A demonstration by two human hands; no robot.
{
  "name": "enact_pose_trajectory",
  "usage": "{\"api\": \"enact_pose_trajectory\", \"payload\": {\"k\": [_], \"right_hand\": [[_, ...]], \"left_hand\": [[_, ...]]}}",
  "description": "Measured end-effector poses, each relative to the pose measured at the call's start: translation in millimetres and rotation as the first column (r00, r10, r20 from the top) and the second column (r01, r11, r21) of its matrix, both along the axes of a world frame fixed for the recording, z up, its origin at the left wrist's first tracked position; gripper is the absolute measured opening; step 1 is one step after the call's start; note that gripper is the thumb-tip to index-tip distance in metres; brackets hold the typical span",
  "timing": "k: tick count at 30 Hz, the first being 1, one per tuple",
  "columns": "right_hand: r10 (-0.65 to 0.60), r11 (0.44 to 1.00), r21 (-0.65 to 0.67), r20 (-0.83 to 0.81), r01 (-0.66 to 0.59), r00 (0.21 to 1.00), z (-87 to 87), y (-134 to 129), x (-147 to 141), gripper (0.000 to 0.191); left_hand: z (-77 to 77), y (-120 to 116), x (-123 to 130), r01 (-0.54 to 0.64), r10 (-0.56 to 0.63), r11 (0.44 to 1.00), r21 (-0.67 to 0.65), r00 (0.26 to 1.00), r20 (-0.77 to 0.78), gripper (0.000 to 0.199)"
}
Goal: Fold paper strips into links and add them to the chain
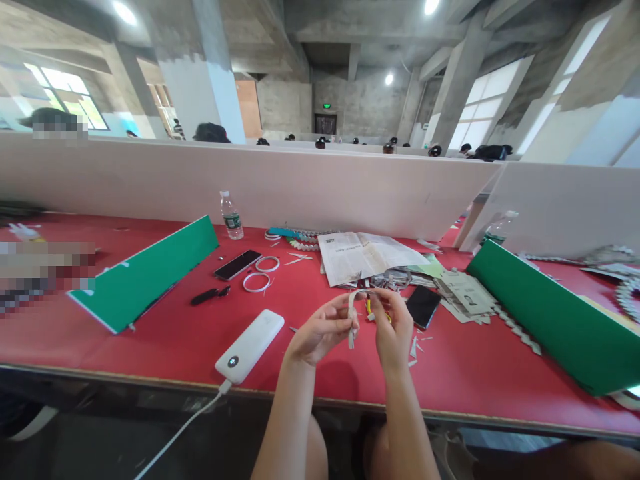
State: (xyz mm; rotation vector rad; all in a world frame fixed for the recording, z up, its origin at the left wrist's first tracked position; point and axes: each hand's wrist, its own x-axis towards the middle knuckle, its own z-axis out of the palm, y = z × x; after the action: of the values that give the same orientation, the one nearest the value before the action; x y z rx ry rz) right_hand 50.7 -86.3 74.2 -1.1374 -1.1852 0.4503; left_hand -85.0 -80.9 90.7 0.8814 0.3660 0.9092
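Note:
Between my two hands a pale paper strip [351,319] is bent into an arch above the red table. The fingers of my left hand [325,327] pinch its lower end, which hangs down near the palm. My right hand [393,323] grips the strip's other end at the top, close to the thumb. Something with yellow handles [371,308] lies on the table just behind my right hand and is partly hidden by it. Small white paper scraps [414,348] are scattered to the right of that hand.
A white power bank [251,347] with a cable sits front left. Phones [237,265] [423,307], white tape rolls [257,283], a newspaper [367,257] and stacked paper [465,293] surround my hands. Green dividers [150,280] [555,320] stand either side; a bottle [231,217] is behind.

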Motion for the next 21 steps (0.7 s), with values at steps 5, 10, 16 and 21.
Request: {"api": "enact_pose_trajectory", "payload": {"k": [5, 10, 16, 21], "right_hand": [[0.021, 1.0, 0.003, 0.01, -0.021, 1.0, 1.4, 0, -3, 0.019], [0.042, 0.997, 0.056, 0.074, -0.046, 0.996, 5.5, -3, -7, 0.015], [0.082, 0.987, 0.128, 0.131, -0.098, 0.988, 13.4, -6, -10, 0.014], [0.024, 0.991, 0.125, 0.14, -0.042, 0.99, 11.5, -5, -7, 0.016]], "left_hand": [[-2.8, 2, 6, -0.007, 0.007, 1.0, -0.01, 0.998, 0.055, 0.045], [-9.2, 2, 12, -0.035, 0.041, 0.999, -0.039, 0.984, 0.173, 0.049], [-10.1, -2, 23, -0.118, 0.138, 0.99, -0.082, 0.939, 0.315, 0.049], [-7.4, 3, 20, -0.168, 0.183, 0.982, -0.083, 0.958, 0.222, 0.034]]}}
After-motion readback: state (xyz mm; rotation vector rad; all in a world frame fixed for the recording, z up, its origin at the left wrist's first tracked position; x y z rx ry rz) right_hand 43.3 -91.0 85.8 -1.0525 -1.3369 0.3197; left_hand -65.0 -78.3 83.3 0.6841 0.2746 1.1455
